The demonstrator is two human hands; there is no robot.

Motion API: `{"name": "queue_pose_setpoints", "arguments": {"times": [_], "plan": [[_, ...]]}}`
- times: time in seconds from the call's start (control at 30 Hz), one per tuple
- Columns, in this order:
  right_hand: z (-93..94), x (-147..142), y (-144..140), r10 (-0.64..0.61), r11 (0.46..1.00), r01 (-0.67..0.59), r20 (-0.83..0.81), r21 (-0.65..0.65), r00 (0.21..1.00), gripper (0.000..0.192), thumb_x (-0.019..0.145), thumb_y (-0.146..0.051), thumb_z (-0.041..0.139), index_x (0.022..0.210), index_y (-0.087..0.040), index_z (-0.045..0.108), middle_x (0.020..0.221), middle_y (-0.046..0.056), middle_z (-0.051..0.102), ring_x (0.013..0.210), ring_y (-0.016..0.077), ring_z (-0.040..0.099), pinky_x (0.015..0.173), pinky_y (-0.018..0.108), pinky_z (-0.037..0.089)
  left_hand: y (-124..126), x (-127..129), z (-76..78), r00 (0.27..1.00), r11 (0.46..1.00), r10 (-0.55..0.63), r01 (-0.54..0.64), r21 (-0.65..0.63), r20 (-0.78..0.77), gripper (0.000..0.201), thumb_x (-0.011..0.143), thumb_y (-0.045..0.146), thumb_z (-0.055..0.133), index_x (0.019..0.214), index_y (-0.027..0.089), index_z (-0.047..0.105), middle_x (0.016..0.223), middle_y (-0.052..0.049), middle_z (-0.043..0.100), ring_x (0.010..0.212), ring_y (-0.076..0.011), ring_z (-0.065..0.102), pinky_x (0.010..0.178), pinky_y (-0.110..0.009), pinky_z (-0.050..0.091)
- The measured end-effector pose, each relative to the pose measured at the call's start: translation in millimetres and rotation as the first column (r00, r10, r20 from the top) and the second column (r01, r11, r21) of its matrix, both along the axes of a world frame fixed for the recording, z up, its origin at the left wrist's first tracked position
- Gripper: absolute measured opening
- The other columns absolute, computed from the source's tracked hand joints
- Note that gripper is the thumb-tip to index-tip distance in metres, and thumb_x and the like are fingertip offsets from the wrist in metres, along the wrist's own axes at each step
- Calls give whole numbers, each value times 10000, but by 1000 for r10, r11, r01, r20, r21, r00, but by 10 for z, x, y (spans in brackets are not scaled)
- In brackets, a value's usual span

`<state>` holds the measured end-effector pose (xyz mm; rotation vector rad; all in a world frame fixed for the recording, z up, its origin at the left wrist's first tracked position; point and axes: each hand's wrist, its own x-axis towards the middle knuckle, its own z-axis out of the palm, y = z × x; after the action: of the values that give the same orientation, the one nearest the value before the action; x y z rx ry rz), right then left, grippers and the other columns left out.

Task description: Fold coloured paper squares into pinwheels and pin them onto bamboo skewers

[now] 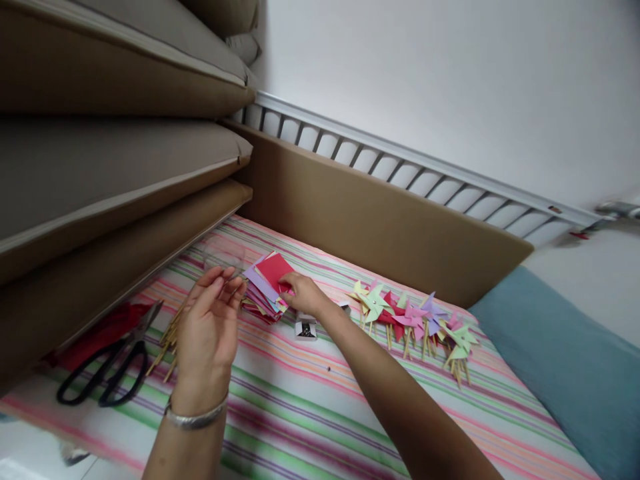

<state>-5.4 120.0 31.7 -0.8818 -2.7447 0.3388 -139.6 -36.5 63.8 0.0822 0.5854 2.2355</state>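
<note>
My left hand (213,317) is raised with the palm up, its fingers loosely curled and apart, and I see nothing in it. My right hand (303,293) pinches the edge of a red paper square (275,269) on top of a stack of coloured paper sheets (260,298). Just below the right wrist lies a small open white box (305,329) with dark contents. Behind my left hand, partly hidden, are thin wooden sticks (167,343). Several finished paper pinwheels (410,320) on sticks lie in a row to the right.
Black-handled scissors (107,373) and a red bag (100,337) lie at the left on the striped cloth (280,400). A tiny dark piece (329,369) rests near the middle. Stacked cushions (120,167) overhang the left side; a brown panel (370,207) and radiator (400,167) stand behind.
</note>
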Motion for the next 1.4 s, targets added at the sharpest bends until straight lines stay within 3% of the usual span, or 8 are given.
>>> {"name": "queue_pose_setpoints", "arguments": {"times": [0.37,0.53,0.7,0.97,1.07,1.13,1.27,1.4], "plan": [[-113,5,36,-50,998,52,-66,36,997,257,754,-112,520,975,-152,644,962,77,674,875,170,608,793,258,443,28,-2,-45,1000,1000,-5,5,-1,-9,161,685,54,596,776,176,646,766,3,674,682,-111,620,762,-293,515],[-45,28,86,-69,997,74,-148,31,987,269,736,-170,582,997,-171,645,1040,74,653,975,178,584,875,280,424,35,0,-65,999,1000,-16,16,1,-30,158,687,62,606,790,174,646,775,8,674,691,-106,622,755,-279,516],[28,232,257,-229,970,242,-254,21,940,248,777,-136,521,972,-187,667,1088,80,639,1082,188,542,965,333,378,55,9,-76,999,999,-26,25,-29,-35,162,694,61,602,792,180,650,766,10,682,686,-99,626,763,-274,520],[-189,265,520,-448,893,438,-295,-102,844,241,812,-168,483,926,-224,688,930,36,709,876,179,645,785,309,491,92,37,-86,998,998,-43,40,-40,-54,178,688,41,583,772,179,656,757,3,689,681,-102,635,735,-263,533],[-214,206,554,-427,904,408,-274,-128,862,253,792,-139,495,934,-211,691,899,41,717,832,180,657,741,300,506,103,38,-87,998,998,-39,37,-52,-47,184,696,37,571,769,181,658,766,4,690,683,-101,634,732,-259,535],[-199,187,524,-379,925,363,-270,-110,885,314,761,-81,493,983,-197,682,976,60,701,916,187,637,809,311,490,109,38,-82,999,997,-38,36,-66,-36,183,703,37,562,765,180,659,766,3,690,678,-103,633,722,-257,537],[-154,172,412,-186,983,179,-233,-50,954,482,664,33,500,1041,-215,670,1179,49,620,1128,170,531,977,287,391,117,44,-79,999,997,-34,31,-69,-35,180,708,34,555,761,172,658,750,-3,688,673,-106,633,710,-250,538],[-123,147,365,-25,999,20,-169,-28,985,428,710,9,502,1004,-244,685,1090,15,669,1050,148,579,946,266,414,117,49,-91,998,997,-50,47,-61,-47,177,703,39,563,763,176,658,749,-1,688,678,-104,632,718,-253,538]]}}
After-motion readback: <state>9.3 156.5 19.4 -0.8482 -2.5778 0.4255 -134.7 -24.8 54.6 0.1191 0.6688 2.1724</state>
